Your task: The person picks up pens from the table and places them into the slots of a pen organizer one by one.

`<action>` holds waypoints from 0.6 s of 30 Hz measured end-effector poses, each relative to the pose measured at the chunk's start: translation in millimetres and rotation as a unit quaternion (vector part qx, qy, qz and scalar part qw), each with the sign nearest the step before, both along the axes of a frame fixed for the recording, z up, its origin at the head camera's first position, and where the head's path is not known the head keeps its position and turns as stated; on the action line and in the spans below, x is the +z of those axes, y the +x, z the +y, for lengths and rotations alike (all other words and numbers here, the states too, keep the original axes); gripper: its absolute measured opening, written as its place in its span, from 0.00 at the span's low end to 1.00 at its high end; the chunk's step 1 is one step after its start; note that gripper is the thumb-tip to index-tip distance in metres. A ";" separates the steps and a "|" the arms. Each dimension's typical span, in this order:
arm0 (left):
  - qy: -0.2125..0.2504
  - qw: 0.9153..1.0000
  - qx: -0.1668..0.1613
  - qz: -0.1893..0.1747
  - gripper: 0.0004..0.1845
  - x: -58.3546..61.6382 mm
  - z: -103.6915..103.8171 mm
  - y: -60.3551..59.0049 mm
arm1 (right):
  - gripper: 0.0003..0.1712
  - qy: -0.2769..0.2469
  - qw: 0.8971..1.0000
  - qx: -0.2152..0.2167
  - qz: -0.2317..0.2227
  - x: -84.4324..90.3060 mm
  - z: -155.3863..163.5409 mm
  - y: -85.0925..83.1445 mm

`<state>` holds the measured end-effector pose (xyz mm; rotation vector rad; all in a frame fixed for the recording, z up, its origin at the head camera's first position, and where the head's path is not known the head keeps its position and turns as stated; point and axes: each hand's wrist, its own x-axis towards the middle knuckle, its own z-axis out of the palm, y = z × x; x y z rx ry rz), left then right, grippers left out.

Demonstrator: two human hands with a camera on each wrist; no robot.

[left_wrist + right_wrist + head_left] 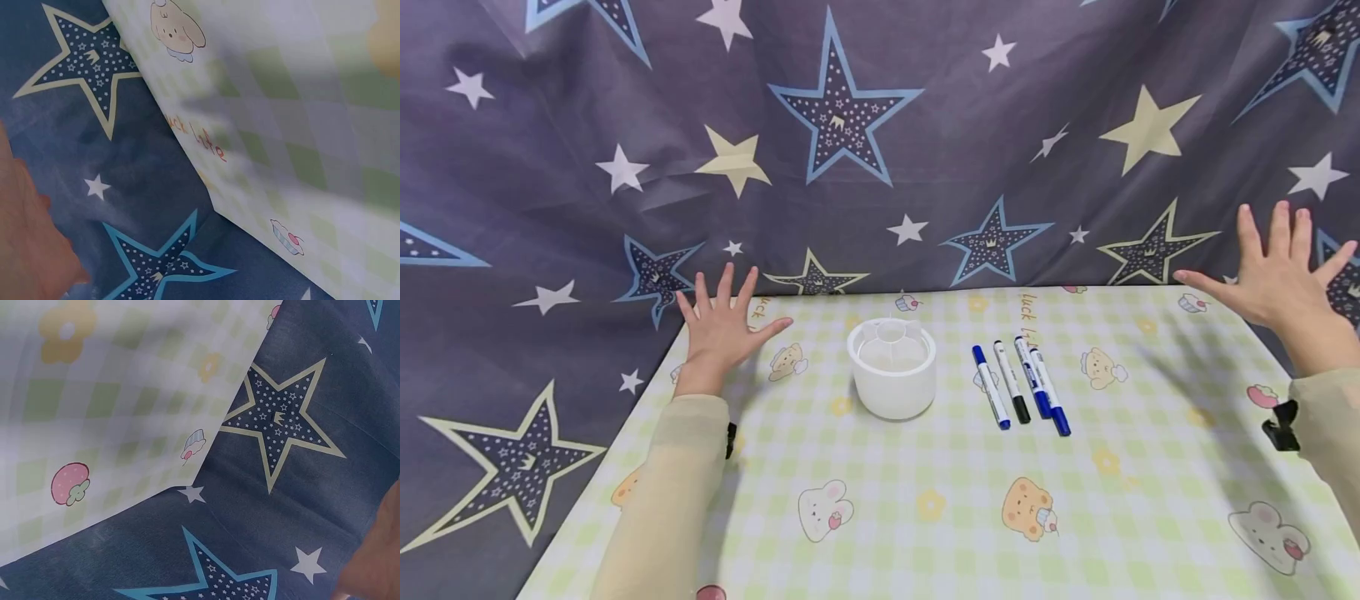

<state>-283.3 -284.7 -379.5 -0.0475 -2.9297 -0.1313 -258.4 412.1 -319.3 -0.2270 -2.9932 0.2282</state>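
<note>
A white round holder [892, 366] with inner compartments stands on the green checked tablecloth [925, 500], slightly left of the middle. To its right lie several markers [1021, 385] side by side, blue-capped and one black-capped. My left hand [722, 327] is spread flat with straight fingers over the table's far left corner, holding nothing. My right hand [1279, 271] is raised, fingers spread, above the far right corner, also holding nothing. In the left wrist view only a blurred edge of my left hand [31, 244] shows, and in the right wrist view a sliver of my right hand [375, 562].
A dark blue cloth with stars [865, 142] hangs behind the table and drapes down both sides. The tablecloth carries cartoon animal prints [1028, 507]. The wrist views show the table edge [206, 181] and the star cloth [281, 431] below it.
</note>
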 end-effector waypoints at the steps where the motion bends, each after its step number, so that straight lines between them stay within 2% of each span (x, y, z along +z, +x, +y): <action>1: 0.000 1.000 -0.001 0.001 0.57 0.0 0.9 -0.2 | 0.71 0.001 1.000 0.000 0.000 -0.4 0.0 -0.1; 18: -0.002 1.000 -0.022 0.012 0.56 1.8 16.4 2.4 | 0.70 0.001 1.000 0.005 0.016 -1.3 -2.0 1.7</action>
